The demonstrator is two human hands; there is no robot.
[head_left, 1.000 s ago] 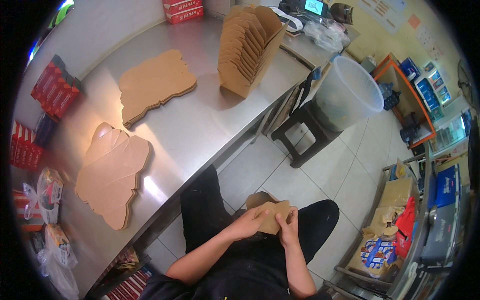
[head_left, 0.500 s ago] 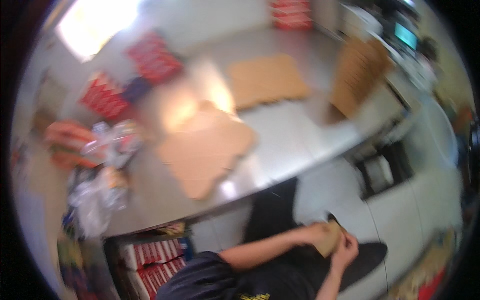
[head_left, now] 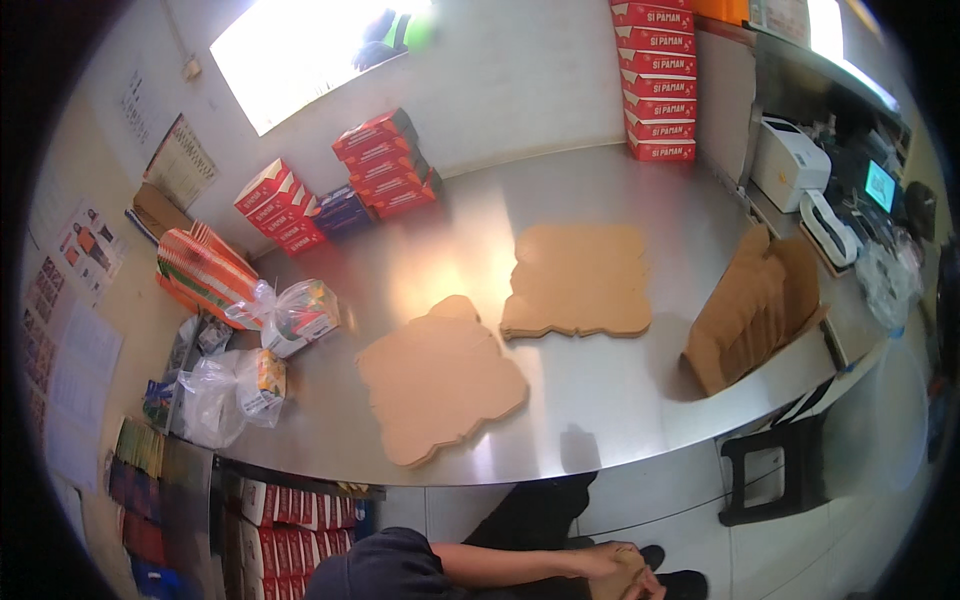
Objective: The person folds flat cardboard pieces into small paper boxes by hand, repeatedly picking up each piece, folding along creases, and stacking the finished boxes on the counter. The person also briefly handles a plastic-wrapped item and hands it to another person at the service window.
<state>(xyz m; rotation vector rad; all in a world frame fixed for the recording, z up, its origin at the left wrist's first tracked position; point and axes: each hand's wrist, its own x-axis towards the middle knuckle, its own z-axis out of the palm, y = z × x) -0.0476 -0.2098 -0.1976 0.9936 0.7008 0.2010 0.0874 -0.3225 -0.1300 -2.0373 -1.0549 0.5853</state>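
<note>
At the lower edge, over my lap and below the table, my left hand [head_left: 603,558] is closed on a small tan piece of cardboard [head_left: 622,578]. Beside it my right hand [head_left: 650,587], partly cut off by the frame, pinches the same piece from the other side. On the steel table [head_left: 330,400] lie two stacks of flat brown cardboard blanks: the nearer stack [head_left: 440,385] at the centre-left, the farther stack [head_left: 580,280] behind it to the right. A bundle of folded brown cardboard [head_left: 750,310] stands tilted at the right.
Red boxes [head_left: 660,90] rise in a tall stack at the back, with shorter red stacks [head_left: 385,160] by the wall. Plastic bags [head_left: 225,400] sit on the left. A white printer [head_left: 790,165] stands far right, above a black stool [head_left: 770,475]. More boxes [head_left: 290,540] fill the shelf below.
The view has tilted up and steadied, so my hands now appear lower in the picture. Both still hold the tan cardboard piece close together.
</note>
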